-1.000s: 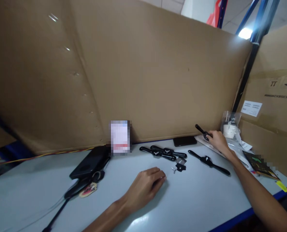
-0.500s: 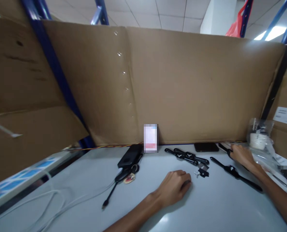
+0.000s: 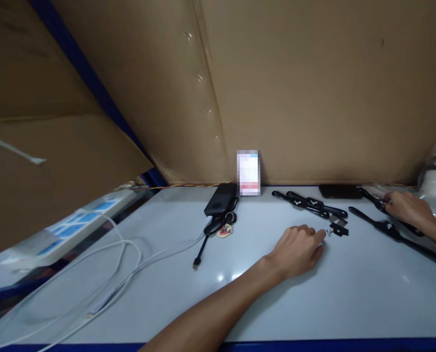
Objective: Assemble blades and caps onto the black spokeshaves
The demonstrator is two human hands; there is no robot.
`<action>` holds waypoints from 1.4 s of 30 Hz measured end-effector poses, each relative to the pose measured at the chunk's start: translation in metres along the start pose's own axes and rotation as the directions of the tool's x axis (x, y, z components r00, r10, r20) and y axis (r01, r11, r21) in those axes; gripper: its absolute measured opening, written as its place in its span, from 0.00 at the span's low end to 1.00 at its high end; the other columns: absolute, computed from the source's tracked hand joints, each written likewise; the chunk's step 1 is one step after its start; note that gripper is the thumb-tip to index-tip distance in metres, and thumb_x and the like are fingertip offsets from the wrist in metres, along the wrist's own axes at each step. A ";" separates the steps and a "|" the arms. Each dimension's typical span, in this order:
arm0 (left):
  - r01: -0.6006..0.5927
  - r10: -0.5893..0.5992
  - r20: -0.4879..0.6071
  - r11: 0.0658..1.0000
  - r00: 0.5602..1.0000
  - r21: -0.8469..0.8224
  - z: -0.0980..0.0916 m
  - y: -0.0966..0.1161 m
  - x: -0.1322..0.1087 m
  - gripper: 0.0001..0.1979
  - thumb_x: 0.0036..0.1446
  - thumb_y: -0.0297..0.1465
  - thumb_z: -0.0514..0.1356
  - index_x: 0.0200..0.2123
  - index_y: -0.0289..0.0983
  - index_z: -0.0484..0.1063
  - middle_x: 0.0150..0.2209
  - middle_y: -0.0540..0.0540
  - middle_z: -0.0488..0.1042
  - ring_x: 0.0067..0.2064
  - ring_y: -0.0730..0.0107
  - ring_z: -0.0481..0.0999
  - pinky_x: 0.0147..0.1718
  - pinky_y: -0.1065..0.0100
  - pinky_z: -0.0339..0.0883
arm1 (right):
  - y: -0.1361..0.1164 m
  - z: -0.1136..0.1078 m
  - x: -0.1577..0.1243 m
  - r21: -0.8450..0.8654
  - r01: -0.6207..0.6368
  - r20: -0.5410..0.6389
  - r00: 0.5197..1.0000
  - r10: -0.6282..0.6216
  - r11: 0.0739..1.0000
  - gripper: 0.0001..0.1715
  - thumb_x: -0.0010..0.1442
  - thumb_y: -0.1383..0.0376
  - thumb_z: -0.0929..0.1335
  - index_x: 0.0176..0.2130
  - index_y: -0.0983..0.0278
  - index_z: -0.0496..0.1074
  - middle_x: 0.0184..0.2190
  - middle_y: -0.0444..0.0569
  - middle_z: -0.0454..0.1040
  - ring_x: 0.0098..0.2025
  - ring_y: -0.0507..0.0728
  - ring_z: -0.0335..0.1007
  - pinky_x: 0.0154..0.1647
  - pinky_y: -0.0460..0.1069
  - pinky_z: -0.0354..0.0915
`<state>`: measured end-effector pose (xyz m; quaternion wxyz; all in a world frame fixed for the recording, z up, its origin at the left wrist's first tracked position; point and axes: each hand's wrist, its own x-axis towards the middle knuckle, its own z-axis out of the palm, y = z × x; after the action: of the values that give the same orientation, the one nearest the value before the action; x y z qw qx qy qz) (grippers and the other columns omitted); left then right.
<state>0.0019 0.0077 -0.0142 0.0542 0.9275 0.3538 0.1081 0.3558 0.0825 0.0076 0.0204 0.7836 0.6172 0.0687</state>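
My left hand (image 3: 300,249) rests low over the white tabletop, its index fingertip beside small silver screws (image 3: 328,232). Thumb and index finger are apart with nothing seen between them; the other fingers curl partly out of sight. Just past the screws lie a black notched plate (image 3: 339,230) and a thin grey blade (image 3: 338,220). At the far right my right hand (image 3: 408,210) is closed on a black spokeshave (image 3: 377,201), covering its middle. Another spokeshave (image 3: 390,229) lies in front of that hand. Two more spokeshaves (image 3: 313,203) lie side by side behind the loose parts.
A lit phone (image 3: 249,173) leans on the cardboard wall (image 3: 313,98). Left of it are a black power bank (image 3: 220,199), keys with a tag (image 3: 225,231) and white cables (image 3: 129,264). A dark phone (image 3: 340,191) lies at the back; a power strip (image 3: 74,227) stands left.
The view has tilted down and turned left. My left hand has moved right to the screws, its index finger now extended. My right hand stays at the spokeshave.
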 end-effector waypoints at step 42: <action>-0.117 0.116 -0.043 0.993 0.992 -0.035 0.008 -0.016 -0.012 0.15 0.72 0.33 0.45 0.47 0.39 0.71 0.35 0.45 0.75 0.34 0.61 0.77 0.31 0.61 0.70 | -0.033 -0.045 -0.058 0.139 0.338 0.198 0.911 -0.361 0.931 0.09 0.52 0.59 0.76 0.30 0.61 0.77 0.31 0.51 0.78 0.34 0.61 0.74 0.31 0.50 0.60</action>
<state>-0.0155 0.0109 -0.0267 0.0577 0.9429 0.2981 0.1368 0.3049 0.0317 0.0435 0.0606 0.6631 0.7440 -0.0550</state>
